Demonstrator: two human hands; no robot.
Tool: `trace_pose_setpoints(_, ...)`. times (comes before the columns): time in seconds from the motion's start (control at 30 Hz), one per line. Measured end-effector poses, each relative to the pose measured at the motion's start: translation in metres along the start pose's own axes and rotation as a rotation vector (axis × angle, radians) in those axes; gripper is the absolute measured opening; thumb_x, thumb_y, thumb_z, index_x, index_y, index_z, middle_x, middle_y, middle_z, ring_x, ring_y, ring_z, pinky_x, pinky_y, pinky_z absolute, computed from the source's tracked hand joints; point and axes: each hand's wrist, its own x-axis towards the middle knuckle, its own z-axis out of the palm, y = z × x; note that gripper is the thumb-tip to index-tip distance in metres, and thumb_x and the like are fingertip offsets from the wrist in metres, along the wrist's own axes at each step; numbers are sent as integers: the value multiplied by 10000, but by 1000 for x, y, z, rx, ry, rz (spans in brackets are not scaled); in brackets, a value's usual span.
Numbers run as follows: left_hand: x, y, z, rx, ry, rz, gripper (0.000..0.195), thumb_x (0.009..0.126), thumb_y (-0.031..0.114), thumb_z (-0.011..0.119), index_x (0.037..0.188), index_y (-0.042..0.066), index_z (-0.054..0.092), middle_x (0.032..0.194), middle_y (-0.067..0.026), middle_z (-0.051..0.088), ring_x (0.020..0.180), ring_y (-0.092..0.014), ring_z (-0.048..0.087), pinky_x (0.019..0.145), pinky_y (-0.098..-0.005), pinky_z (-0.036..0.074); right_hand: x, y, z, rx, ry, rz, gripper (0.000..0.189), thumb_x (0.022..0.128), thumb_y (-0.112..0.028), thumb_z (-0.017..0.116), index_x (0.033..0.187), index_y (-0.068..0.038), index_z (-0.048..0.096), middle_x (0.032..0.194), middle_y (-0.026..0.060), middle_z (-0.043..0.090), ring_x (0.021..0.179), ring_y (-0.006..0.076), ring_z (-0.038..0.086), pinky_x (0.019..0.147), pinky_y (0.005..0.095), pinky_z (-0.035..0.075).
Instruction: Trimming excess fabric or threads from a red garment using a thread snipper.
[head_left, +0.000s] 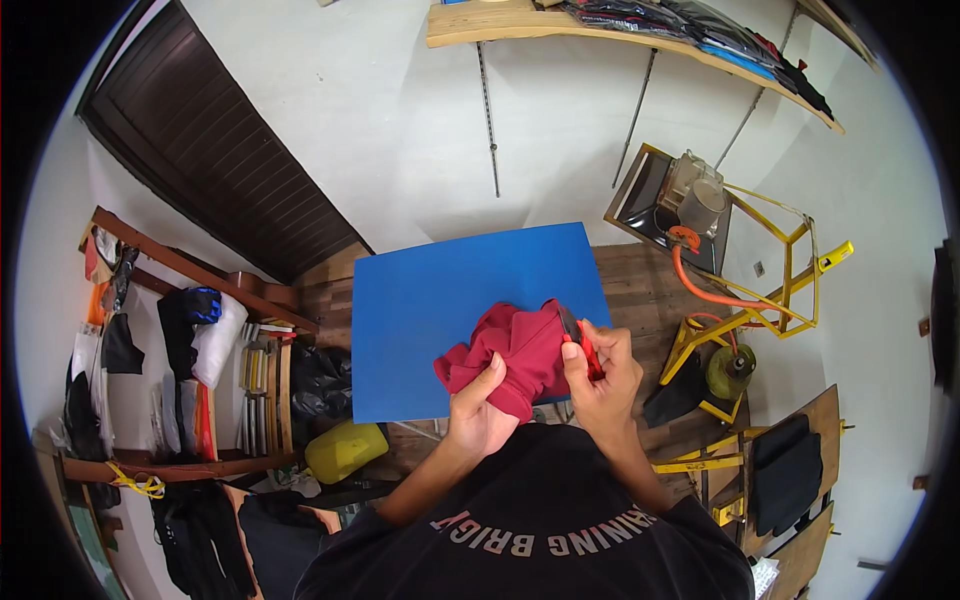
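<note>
A piece of dark red cloth (510, 341) is bunched up over the near right part of a blue tabletop (450, 277). My left hand (484, 412) grips its lower edge, thumb on top and fingers underneath. In my right hand (607, 371) is a pair of red-handled snips (590, 352). Their dark blades point up and left, against the cloth's upper right edge. Whether the blades are apart cannot be made out. My right thumb lies along the handle, close to the fabric.
Left stands a wooden shelf rack (180, 461) with bagged goods; a yellow jerrycan (347, 450) is beside it. At right are a yellow metal frame (787, 277), an orange hose (697, 285) and a green gas cylinder (727, 373). Folded black cloth (787, 472) lies on a board.
</note>
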Motion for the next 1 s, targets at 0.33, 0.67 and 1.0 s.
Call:
trace_pose_setpoints(0.33, -8, 5, -10, 67, 72, 127, 529, 909, 214, 403, 1323, -114, 386, 1384, -246, 438, 1316, -351, 408, 1126, -461, 268, 1, -17, -7, -17, -130, 112, 234, 807, -82, 725, 924, 17, 548, 768, 160, 667, 624, 147, 634, 565, 277, 507)
trace_pose_setpoints(0.67, -17, 9, -24, -47, -63, 163, 561, 884, 206, 424, 1346, -106, 375, 1394, -229, 437, 1315, -336, 413, 1115, -457, 285, -6, -20, 7, -20, -58, 34, 197, 843, -35, 686, 940, 39, 531, 693, 54, 608, 640, 36, 529, 577, 189, 434)
trace_pose_setpoints(1.0, -29, 18, -24, -75, -43, 148, 541, 870, 192, 432, 1333, -85, 389, 1400, -233, 424, 1316, -342, 410, 1106, -462, 299, -11, -21, 14, -11, -75, 45, 243, 850, -36, 679, 1011, 41, 514, 782, 68, 651, 680, 39, 553, 604, 187, 448)
